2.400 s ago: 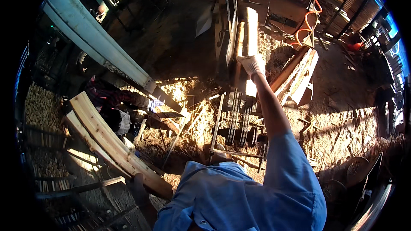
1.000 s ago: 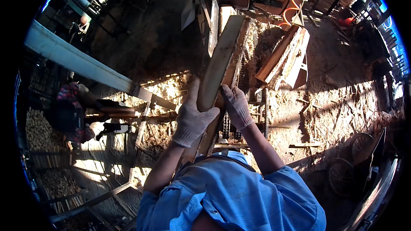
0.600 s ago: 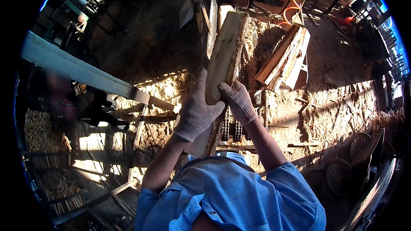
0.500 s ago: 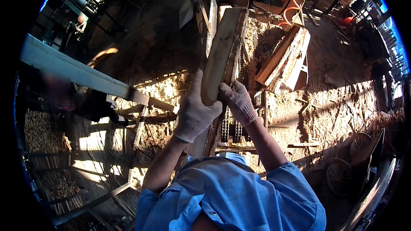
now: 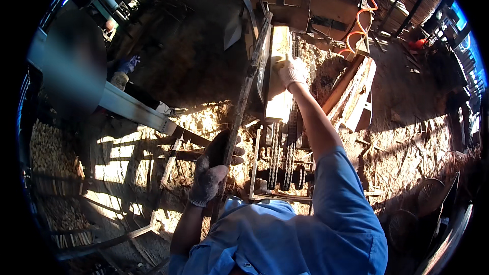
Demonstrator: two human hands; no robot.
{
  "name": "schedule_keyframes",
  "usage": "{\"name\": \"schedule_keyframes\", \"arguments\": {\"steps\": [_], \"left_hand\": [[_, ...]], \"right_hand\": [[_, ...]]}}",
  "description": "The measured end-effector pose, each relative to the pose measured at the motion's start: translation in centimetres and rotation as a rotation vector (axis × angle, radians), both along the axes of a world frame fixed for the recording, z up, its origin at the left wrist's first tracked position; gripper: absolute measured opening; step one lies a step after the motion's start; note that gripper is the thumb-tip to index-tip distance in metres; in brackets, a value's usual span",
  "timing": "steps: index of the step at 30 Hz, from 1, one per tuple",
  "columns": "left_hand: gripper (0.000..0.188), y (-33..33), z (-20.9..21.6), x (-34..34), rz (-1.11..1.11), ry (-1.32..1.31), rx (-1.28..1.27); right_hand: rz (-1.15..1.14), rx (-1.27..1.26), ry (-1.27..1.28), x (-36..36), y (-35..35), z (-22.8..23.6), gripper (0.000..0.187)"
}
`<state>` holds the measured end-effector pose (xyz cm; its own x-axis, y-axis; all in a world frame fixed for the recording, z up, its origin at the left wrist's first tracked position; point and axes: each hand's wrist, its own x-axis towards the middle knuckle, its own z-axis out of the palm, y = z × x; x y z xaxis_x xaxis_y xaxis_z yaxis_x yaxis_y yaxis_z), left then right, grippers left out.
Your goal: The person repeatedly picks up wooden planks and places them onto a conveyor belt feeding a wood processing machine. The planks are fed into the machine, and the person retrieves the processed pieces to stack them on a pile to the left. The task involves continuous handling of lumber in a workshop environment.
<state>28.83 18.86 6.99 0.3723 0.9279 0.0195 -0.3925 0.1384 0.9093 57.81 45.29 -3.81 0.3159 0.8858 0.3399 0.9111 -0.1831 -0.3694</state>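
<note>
My left hand (image 5: 206, 175), in a knitted work glove, is closed around a long, narrow bark-edged wood slab (image 5: 241, 107). It holds the slab on edge and slanting, the near end by my body and the far end beside the machine. My right hand (image 5: 294, 73), also gloved, reaches forward onto a squared timber (image 5: 280, 97), its fingers bent over the sunlit top and right side; the fingertips are partly lost in glare. The timber lies along the chain conveyor (image 5: 281, 160), whose chains show bare between it and my body.
Bark-edged timbers (image 5: 351, 91) lean to the right of the machine. An orange coiled hose (image 5: 358, 25) hangs behind them. A person's gloved hand (image 5: 128, 64) shows beyond a pale metal beam (image 5: 135, 104) at left. Wheels (image 5: 402, 226) stand at lower right; wood chips litter the floor.
Both hands were on one wooden piece close to me. Now my left hand holds the bark-edged slab to the left, and my right hand has moved forward onto the timber. A person has come into view at left.
</note>
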Motion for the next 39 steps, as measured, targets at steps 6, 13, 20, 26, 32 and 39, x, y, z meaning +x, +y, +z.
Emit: {"name": "schedule_keyframes", "arguments": {"steps": [6,13,20,26,32,39], "left_hand": [[0.074,1.3,0.0,1.5,-0.075,0.133,-0.086],[0.048,4.2,-1.8,4.9,-0.127,0.423,0.289],[0.042,3.2,-0.5,7.2,0.221,0.877,0.815],[0.041,-4.6,-6.1,1.4,0.100,0.945,0.397],[0.042,-14.0,-13.1,-6.0,0.364,0.668,-0.222],[0.023,-22.1,-20.4,-11.1,0.438,1.063,0.025]], "right_hand": [[0.259,0.299,0.275,-1.2,-3.5,1.6,0.052],[0.467,-0.208,1.632,-7.6,-26.0,5.0,0.077],[0.179,0.064,1.441,-1.5,-16.9,4.8,0.030],[0.066,-0.100,0.317,1.6,-2.6,3.0,0.054],[0.147,-0.007,0.022,1.9,3.7,-6.5,0.053],[0.202,0.184,0.353,-3.8,-16.5,-0.5,0.048]]}}
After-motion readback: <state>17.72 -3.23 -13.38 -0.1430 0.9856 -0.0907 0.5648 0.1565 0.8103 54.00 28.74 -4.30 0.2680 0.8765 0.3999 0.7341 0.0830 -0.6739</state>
